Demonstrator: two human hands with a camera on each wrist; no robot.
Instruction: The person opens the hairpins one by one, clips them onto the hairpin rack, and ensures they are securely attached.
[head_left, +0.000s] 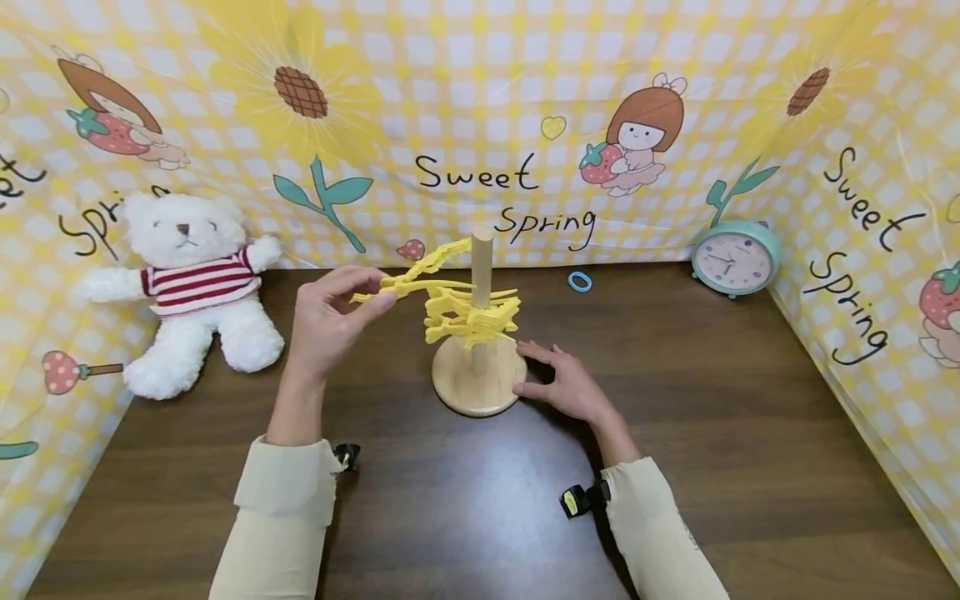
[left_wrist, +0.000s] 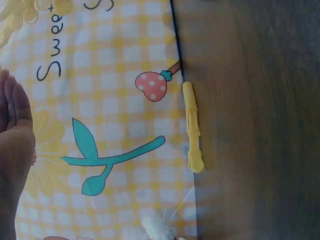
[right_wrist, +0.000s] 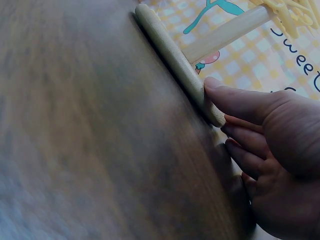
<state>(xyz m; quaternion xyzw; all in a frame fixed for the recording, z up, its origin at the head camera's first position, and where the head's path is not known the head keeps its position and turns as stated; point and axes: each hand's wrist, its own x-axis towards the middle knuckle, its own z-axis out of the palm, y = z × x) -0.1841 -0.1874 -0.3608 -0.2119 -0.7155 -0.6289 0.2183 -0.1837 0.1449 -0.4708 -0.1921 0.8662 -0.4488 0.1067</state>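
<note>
A pale wooden post stands upright on a round wooden base [head_left: 463, 383], with a cluster of knobbly yellow plastic pieces [head_left: 472, 321] around it. Left of the post, my left hand [head_left: 330, 312] pinches the end of one long yellow piece [head_left: 427, 267] between thumb and fingers. That piece reaches across toward the post; how it meets it is unclear. My right hand [head_left: 562, 383] grips the rim of the base, thumb at the front and fingers farther back. In the right wrist view, the thumb [right_wrist: 225, 95] touches the rim. Only part of my left hand [left_wrist: 12, 150] shows in the left wrist view.
A blue ring [head_left: 579, 282] lies behind the post. At the back right stands a mint-green alarm clock [head_left: 735, 258]; a white teddy bear [head_left: 198, 287] sits at the left. In the left wrist view, a yellow stick-like piece [left_wrist: 193, 132] appears along the table's back edge.
</note>
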